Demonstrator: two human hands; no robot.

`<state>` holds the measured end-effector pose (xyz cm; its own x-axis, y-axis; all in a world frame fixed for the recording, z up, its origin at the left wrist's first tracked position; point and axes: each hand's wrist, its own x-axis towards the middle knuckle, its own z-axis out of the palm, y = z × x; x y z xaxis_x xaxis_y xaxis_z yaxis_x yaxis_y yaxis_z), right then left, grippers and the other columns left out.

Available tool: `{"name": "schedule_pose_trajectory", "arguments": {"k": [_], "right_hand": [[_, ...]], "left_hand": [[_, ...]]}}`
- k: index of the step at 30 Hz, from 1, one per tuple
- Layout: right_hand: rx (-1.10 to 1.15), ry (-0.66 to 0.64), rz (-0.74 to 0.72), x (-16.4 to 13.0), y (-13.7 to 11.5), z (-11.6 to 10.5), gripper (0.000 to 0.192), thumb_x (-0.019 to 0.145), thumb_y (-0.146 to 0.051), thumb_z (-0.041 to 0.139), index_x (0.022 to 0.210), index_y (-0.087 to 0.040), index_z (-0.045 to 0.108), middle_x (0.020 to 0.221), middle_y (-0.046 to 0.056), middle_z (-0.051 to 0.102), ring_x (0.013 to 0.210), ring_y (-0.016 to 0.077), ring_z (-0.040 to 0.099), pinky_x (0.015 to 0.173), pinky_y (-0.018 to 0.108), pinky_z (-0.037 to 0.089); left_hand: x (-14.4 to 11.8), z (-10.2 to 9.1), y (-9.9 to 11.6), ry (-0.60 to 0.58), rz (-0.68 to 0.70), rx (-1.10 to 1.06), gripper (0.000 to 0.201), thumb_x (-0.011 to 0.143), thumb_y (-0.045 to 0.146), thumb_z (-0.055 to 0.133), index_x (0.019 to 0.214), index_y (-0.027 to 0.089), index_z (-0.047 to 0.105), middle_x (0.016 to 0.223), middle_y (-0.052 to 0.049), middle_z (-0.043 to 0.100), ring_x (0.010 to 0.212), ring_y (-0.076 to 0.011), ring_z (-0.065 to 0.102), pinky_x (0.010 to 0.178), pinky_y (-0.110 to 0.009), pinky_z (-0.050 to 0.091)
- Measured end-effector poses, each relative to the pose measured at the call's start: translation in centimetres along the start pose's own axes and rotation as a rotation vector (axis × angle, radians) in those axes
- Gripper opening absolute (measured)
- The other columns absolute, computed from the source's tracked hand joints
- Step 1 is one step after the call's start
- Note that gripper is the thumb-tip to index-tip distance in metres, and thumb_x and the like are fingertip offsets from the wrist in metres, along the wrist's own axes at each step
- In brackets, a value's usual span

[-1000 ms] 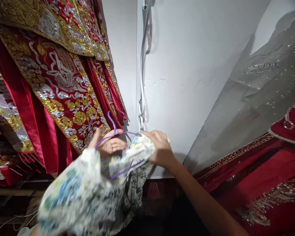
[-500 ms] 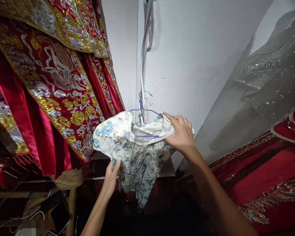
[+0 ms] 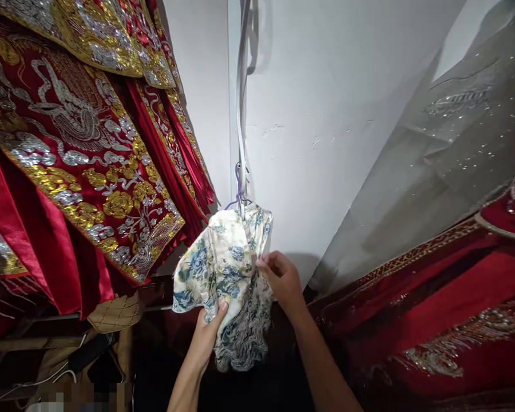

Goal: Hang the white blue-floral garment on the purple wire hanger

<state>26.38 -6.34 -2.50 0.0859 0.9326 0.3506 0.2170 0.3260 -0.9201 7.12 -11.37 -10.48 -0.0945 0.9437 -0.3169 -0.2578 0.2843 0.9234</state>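
A white garment (image 3: pixel 232 246) with blue and green flowers hangs on a thin purple hanger (image 3: pixel 239 189) in front of the wall. Its lower part is crinkled and greyish. My left hand (image 3: pixel 210 323) grips the cloth under the sleeve, thumb on top. On the garment's right edge, my right hand (image 3: pixel 281 277) pinches the fabric between thumb and fingertips. The hanger's lower part is hidden inside the garment.
Red robes with gold and silver embroidery (image 3: pixel 90 149) hang at left. A red beaded garment (image 3: pixel 446 320) and a sparkly translucent cover (image 3: pixel 450 149) are at right. A white strap (image 3: pixel 242 86) runs down the wall (image 3: pixel 326 86). A black device (image 3: pixel 90 352) and cables lie lower left.
The garment has turned from facing me to a more sideways position. My right hand has moved from its shoulder down to its right edge. My left hand has shifted slightly right and down.
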Motion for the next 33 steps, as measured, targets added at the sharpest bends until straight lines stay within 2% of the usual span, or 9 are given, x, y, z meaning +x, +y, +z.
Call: {"name": "schedule_pose_trajectory", "arguments": {"k": [5, 9, 12, 15, 16, 18, 21, 26, 33], "right_hand": [[0.066, -0.115, 0.29, -3.4, 6.9, 3.7, 0.043, 0.093, -0.054, 0.049, 0.063, -0.022, 0.047, 0.055, -0.002, 0.048, 0.055, 0.0152, 0.047, 0.057, 0.029, 0.037], [0.039, -0.192, 0.38, -4.4, 7.4, 2.9, 0.047, 0.092, -0.048, 0.046, 0.055, -0.021, 0.05, 0.052, 0.001, 0.052, 0.054, 0.0157, 0.05, 0.058, 0.03, 0.037], [0.024, -0.242, 0.432, -4.6, 6.7, 1.4, 0.048, 0.091, -0.047, 0.048, 0.052, -0.02, 0.053, 0.051, 0.002, 0.056, 0.051, 0.0147, 0.049, 0.057, 0.029, 0.036], [0.062, -0.236, 0.452, -5.3, 6.7, 0.6, 0.051, 0.091, -0.05, 0.048, 0.05, -0.02, 0.053, 0.05, 0.002, 0.056, 0.049, 0.0137, 0.047, 0.055, 0.028, 0.035], [0.083, -0.229, 0.453, -5.6, 6.8, 0.5, 0.052, 0.091, -0.052, 0.048, 0.05, -0.02, 0.052, 0.048, 0.001, 0.054, 0.048, 0.0134, 0.046, 0.054, 0.028, 0.034], [0.121, -0.22, 0.45, -5.9, 6.9, 0.5, 0.053, 0.09, -0.055, 0.05, 0.051, -0.02, 0.052, 0.046, 0.0, 0.049, 0.047, 0.0127, 0.043, 0.053, 0.028, 0.033], [0.147, -0.256, 0.399, -6.0, 6.3, 0.4, 0.052, 0.09, -0.056, 0.052, 0.054, -0.019, 0.051, 0.048, -0.001, 0.049, 0.049, 0.0125, 0.045, 0.055, 0.027, 0.034], [0.148, -0.348, 0.324, -6.5, 4.5, -0.2, 0.044, 0.093, -0.048, 0.051, 0.062, -0.018, 0.055, 0.055, -0.002, 0.053, 0.052, 0.0113, 0.044, 0.054, 0.025, 0.034], [0.229, -0.299, 0.445, -4.2, 2.9, -0.2, 0.034, 0.089, -0.046, 0.055, 0.073, -0.017, 0.064, 0.056, 0.001, 0.065, 0.038, 0.0093, 0.042, 0.043, 0.024, 0.031]], "left_hand": [[-0.5, -0.8, 1.2, -0.123, -0.029, -0.168, 0.068, 0.073, 0.046, 0.082, 0.131, 0.017, 0.062, 0.128, -0.016, 0.068, 0.127, -0.0358, 0.059, 0.113, -0.047, 0.042], [-0.2, -1.0, 1.9, -0.139, -0.055, -0.134, 0.062, 0.075, 0.044, 0.081, 0.128, 0.017, 0.063, 0.128, -0.016, 0.068, 0.129, -0.035, 0.057, 0.113, -0.046, 0.041], [0.4, -0.7, 0.9, 0.086, 0.058, -0.055, 0.067, 0.077, 0.045, 0.078, 0.134, 0.018, 0.055, 0.134, -0.016, 0.063, 0.131, -0.0347, 0.054, 0.114, -0.047, 0.039], [0.2, 0.8, -1.7, 0.461, 0.359, 0.19, 0.083, 0.075, 0.044, 0.078, 0.146, 0.022, 0.039, 0.149, -0.016, 0.044, 0.141, -0.0341, 0.041, 0.119, -0.048, 0.03], [-0.1, 1.6, -2.6, 0.51, 0.459, 0.275, 0.084, 0.076, 0.042, 0.077, 0.146, 0.023, 0.037, 0.151, -0.016, 0.04, 0.143, -0.0338, 0.037, 0.12, -0.047, 0.027], [-0.9, 3.4, -4.2, 0.388, 0.596, 0.394, 0.071, 0.08, 0.039, 0.073, 0.142, 0.023, 0.042, 0.146, -0.015, 0.043, 0.141, -0.0324, 0.039, 0.119, -0.045, 0.029], [-1.6, 5.8, -5.1, 0.086, 0.626, 0.448, 0.043, 0.088, 0.032, 0.063, 0.129, 0.023, 0.052, 0.13, -0.014, 0.057, 0.126, -0.0291, 0.053, 0.11, -0.041, 0.039], [-0.3, 6.8, -4.2, 0.012, 0.583, 0.472, 0.014, 0.091, 0.031, 0.056, 0.101, 0.022, 0.056, 0.091, -0.006, 0.064, 0.089, -0.0246, 0.062, 0.084, -0.035, 0.048], [0.2, 5.8, -3.6, -0.153, 0.664, 0.477, 0.011, 0.096, 0.026, 0.05, 0.093, 0.021, 0.059, 0.09, -0.006, 0.061, 0.088, -0.0212, 0.06, 0.082, -0.032, 0.047]]}}
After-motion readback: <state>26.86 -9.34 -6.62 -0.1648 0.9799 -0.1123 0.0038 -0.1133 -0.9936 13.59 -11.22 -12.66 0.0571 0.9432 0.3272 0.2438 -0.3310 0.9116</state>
